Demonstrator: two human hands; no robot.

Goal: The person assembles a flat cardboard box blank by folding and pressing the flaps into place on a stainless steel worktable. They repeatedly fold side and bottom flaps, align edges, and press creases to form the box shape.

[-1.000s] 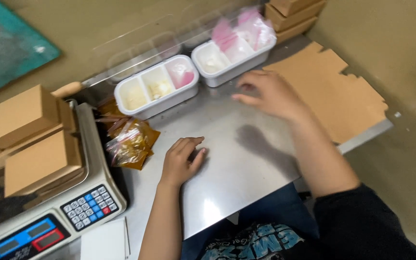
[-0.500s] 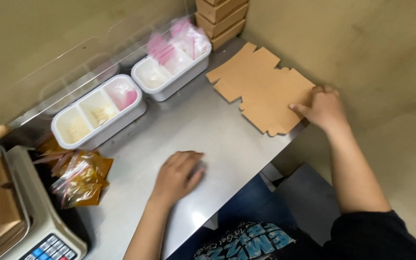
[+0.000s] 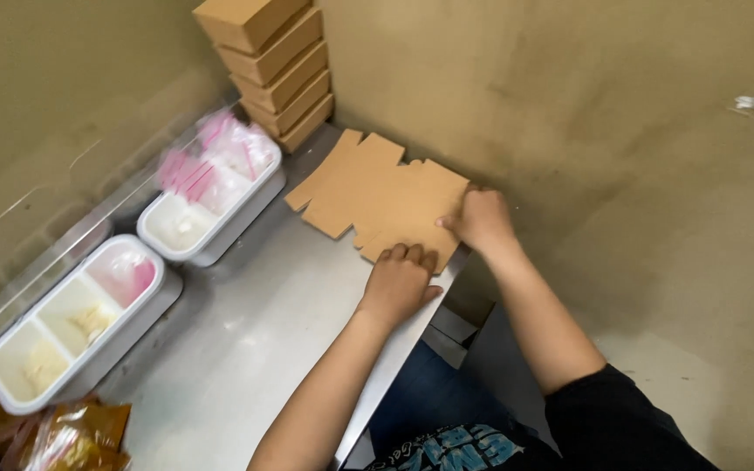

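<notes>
A pile of flat, unfolded brown cardboard box blanks (image 3: pixel 377 196) lies at the far right end of the steel table (image 3: pixel 255 349), against the wall. My right hand (image 3: pixel 480 220) grips the pile's right edge, thumb on top. My left hand (image 3: pixel 401 279) rests palm down on the pile's near edge, fingers bent over the cardboard.
A stack of several folded brown boxes (image 3: pixel 268 61) stands in the corner behind the blanks. Two white divided trays sit along the back: one (image 3: pixel 211 196) with pink-striped bags, one (image 3: pixel 76 318) with pale and pink contents. Clear bags of brown food (image 3: pixel 71 436) lie at bottom left.
My view has swung right, so the scale and its boxes have left the frame. My right hand reached the cardboard pile and my left hand moved across the table onto its near edge.
</notes>
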